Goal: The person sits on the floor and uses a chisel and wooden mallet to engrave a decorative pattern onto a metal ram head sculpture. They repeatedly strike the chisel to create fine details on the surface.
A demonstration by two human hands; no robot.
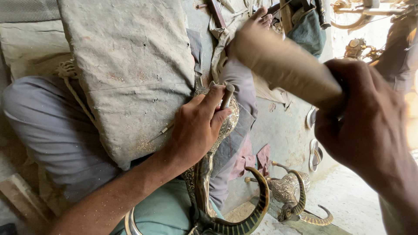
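Brass work: an engraved brass vessel [226, 126] lies just below centre of the frame, across the person's lap, under the left hand.
Left hand: the left hand [196, 128] is closed around a short metal punch [227, 95], fingers wrapped and thumb beside it, with the tool's tip pressed against the vessel's patterned wall.
Right hand: the right hand [368, 126], at the right of the frame, is clenched on the handle of a wooden mallet [283, 65], whose pale head is raised toward upper centre and blurred.
Key relation: the punch's long axis runs nearly upright, leaning slightly right; its flat top end faces up toward the mallet head, which hangs above and to the right, well apart from it. The left hand is on the vessel; the right is off it.
Vessel shape: its curved striped handle [257, 204] sweeps down to the bottom centre.
Around: a dusty grey cushion [130, 74] fills the upper left beside the hand; a second brass vessel [289, 191] sits on the floor at lower right; a bare foot [259, 21] shows at top centre.
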